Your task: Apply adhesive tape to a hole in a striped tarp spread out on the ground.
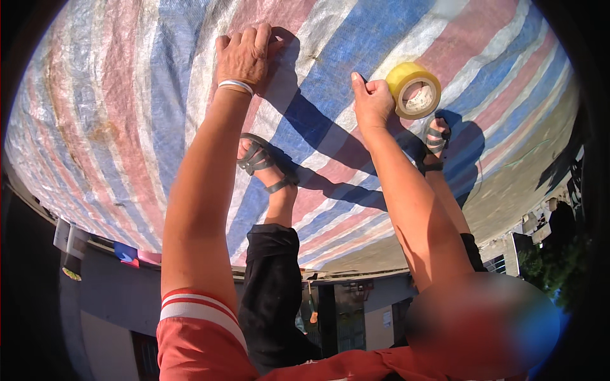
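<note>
Left hand (244, 56) at top centre, fingers bent down onto the striped sheet (343, 60); whether they pinch a fold, I can't tell! Right hand (375, 103), right of centre, fingers curled, thumb up, the yellow tape roll (404, 75) just at its right side, any grip on it hidden. Good technique here: sheet flat between the 2 hands, steady tension, sandals (255, 157) clear of creases.

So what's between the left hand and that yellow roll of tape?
In the head view, the right hand comes between the left hand and the roll of tape, right beside the roll; otherwise, striped sheet and shadow.
</note>
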`<state>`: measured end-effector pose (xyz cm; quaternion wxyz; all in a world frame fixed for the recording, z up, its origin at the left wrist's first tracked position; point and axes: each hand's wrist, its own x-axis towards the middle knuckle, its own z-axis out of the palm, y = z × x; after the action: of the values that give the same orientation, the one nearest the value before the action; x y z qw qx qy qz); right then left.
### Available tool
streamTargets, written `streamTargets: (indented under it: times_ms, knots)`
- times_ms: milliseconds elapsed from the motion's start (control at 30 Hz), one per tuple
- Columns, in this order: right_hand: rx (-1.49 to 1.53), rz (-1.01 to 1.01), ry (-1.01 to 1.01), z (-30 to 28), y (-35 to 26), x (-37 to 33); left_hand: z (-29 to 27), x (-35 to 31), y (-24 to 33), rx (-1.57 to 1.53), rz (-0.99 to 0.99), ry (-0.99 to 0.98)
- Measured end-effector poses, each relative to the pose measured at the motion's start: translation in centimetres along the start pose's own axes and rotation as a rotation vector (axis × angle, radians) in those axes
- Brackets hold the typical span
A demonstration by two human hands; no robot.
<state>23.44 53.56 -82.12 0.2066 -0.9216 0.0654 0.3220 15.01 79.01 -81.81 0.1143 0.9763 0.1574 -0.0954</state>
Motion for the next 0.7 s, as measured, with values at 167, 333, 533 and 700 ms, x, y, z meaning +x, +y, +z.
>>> streamTargets:
  times_ms: [167,333,533,700]
  knots:
    - [0.338,0.002,0.086,-0.7,3.0,0.3,-2.2,-1.2,1.8,-0.064,-0.058,-0.040]
    - [0.368,0.107,-0.238,-3.9,1.1,-5.2,0.9,-4.5,7.1,-0.372,0.227,-0.211]
    - [0.102,0.026,-0.578,-6.4,3.4,-5.3,3.2,-4.1,7.6,-0.213,0.227,-0.199]
    - [-0.097,-0.147,-0.672,-7.8,4.6,-5.7,4.1,-5.1,13.4,-0.256,0.124,-0.231]
